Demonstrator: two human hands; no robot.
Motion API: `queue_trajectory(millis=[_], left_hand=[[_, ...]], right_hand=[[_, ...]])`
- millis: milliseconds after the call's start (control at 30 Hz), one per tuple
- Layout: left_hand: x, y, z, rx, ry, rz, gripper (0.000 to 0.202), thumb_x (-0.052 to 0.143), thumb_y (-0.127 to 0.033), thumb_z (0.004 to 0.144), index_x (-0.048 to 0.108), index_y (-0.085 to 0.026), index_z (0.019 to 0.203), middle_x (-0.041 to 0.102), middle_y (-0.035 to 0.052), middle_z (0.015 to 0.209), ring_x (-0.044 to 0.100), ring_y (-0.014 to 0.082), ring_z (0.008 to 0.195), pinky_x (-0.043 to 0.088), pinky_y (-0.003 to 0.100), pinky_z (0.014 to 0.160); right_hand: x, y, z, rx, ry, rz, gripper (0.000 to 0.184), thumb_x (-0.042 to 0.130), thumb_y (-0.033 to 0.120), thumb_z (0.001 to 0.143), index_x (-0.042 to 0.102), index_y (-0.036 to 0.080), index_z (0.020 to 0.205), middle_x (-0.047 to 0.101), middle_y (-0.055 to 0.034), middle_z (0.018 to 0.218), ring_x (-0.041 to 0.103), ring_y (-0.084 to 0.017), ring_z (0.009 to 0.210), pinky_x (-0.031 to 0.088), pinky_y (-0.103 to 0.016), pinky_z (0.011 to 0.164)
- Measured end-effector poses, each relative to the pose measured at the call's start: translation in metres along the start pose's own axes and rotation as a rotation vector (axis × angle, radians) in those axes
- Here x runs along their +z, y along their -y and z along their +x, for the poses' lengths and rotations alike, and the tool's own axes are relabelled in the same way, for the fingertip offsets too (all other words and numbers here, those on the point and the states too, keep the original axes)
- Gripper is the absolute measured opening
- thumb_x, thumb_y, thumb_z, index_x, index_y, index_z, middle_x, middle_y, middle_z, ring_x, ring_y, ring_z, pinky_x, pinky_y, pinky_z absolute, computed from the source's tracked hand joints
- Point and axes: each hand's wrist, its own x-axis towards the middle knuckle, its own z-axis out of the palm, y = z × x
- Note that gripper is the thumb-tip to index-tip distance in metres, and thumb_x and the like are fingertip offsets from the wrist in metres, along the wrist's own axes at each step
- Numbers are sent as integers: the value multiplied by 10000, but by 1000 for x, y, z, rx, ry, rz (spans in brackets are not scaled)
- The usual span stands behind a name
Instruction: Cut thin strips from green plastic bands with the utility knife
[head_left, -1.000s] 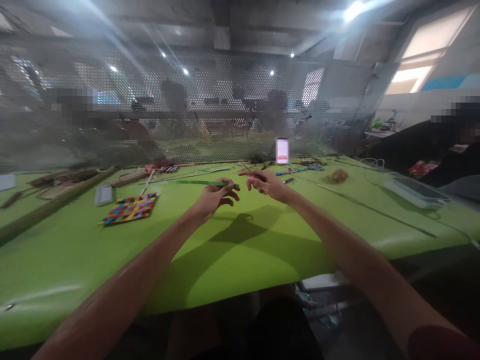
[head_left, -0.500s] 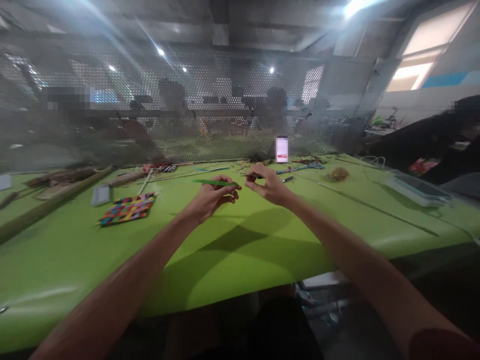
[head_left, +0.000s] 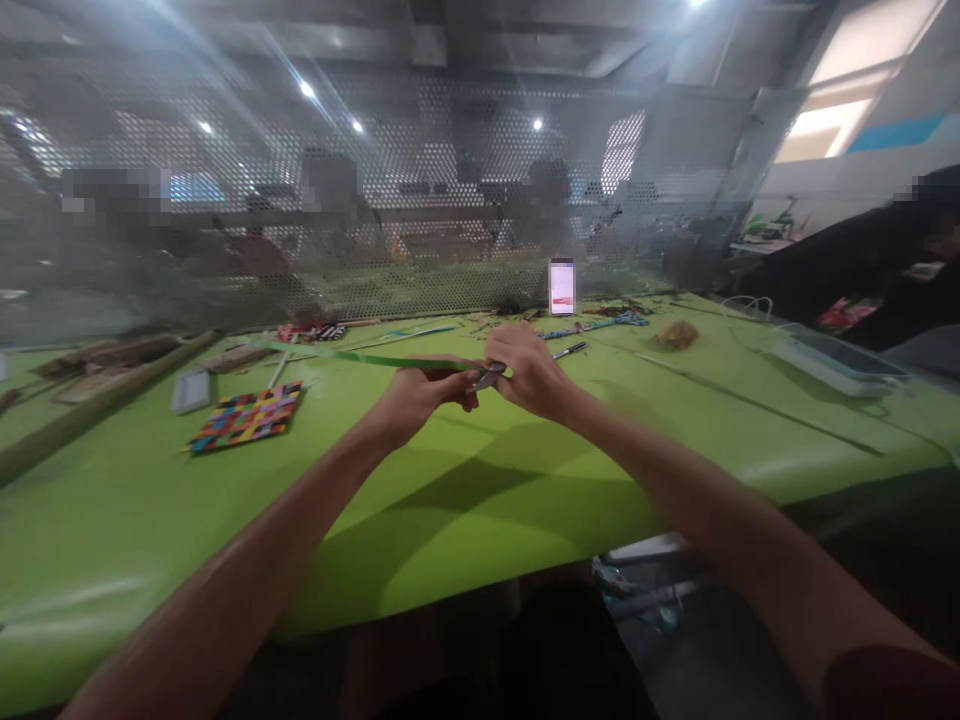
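Observation:
My left hand (head_left: 416, 402) is closed on a long thin green strip (head_left: 360, 357), pinched between thumb and fingers. Its free end reaches out to the left above the table. Close beside it, my right hand (head_left: 531, 372) grips a small metal blade (head_left: 489, 377) whose handle is hidden by my fingers. The blade lies at the strip's right end, against or very near my left fingertips; whether it touches the strip I cannot tell. Both hands are held above the green table (head_left: 450, 540).
A woven multicoloured mat (head_left: 247, 415) and a pale box (head_left: 191, 391) lie left. Behind my hands are a lit phone (head_left: 562, 287), a pen (head_left: 570, 350) and plant scraps. A long thin stick (head_left: 757, 402) and a clear-sided container (head_left: 836, 360) lie right; another person (head_left: 840, 250) sits beyond.
My hands have come together, and the blade now shows at the strip's right end. The green strip extends farther left than before. My view has shifted slightly.

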Motion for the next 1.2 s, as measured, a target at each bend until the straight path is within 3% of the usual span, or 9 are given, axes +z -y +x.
queue_trajectory(millis=[267, 800, 1200], left_hand=[[-1, 2, -1, 87, 40, 57, 225, 743, -357, 824, 720, -166, 709, 664, 36, 639, 595, 160, 618, 484, 290, 641], [-5, 6, -1, 120, 87, 77, 169, 695, -328, 874, 705, -186, 784, 643, 15, 641, 573, 150, 622, 459, 281, 640], [2, -4, -2, 116, 32, 56, 171, 712, -314, 833, 715, -162, 753, 616, 14, 585, 553, 138, 567, 451, 270, 577]], right_hand=[[4, 7, 1, 42, -25, 46, 249, 555, 147, 868, 378, 188, 698, 486, -31, 741, 385, -173, 781, 252, -304, 747], [10, 10, 1, 84, -29, 163, 267, 477, 116, 874, 284, 206, 715, 434, -28, 752, 348, -166, 765, 263, -297, 720], [13, 9, 1, 102, -33, 203, 245, 479, 154, 909, 316, 205, 735, 449, -32, 765, 366, -165, 766, 272, -291, 710]])
